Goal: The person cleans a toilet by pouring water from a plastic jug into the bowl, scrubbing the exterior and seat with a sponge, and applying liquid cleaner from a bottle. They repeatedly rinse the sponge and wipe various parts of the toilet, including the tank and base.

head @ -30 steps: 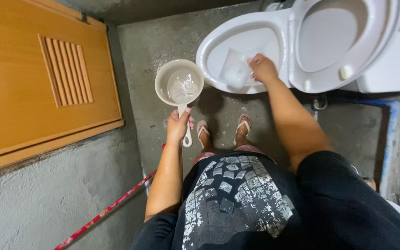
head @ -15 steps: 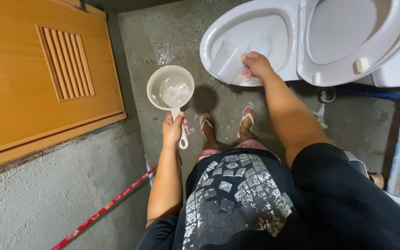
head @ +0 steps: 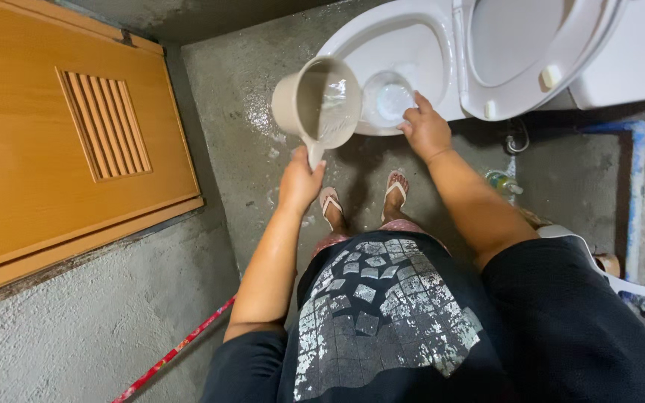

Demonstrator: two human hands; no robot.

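Dipper (head: 321,101) tipped, mouth toward toilet bowl (head: 382,45), handle in left hand (head: 301,179).

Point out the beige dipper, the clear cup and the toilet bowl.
beige dipper (head: 315,101), head view, on its outer wall.
clear cup (head: 391,99), head view, on its open mouth.
toilet bowl (head: 382,33), head view, on its white rim.

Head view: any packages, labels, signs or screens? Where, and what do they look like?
No signs or screens.
Small bottle: on the wet floor by the toilet base, lying tilted; clear body, green cap end.
Any label on it is too small to make out.
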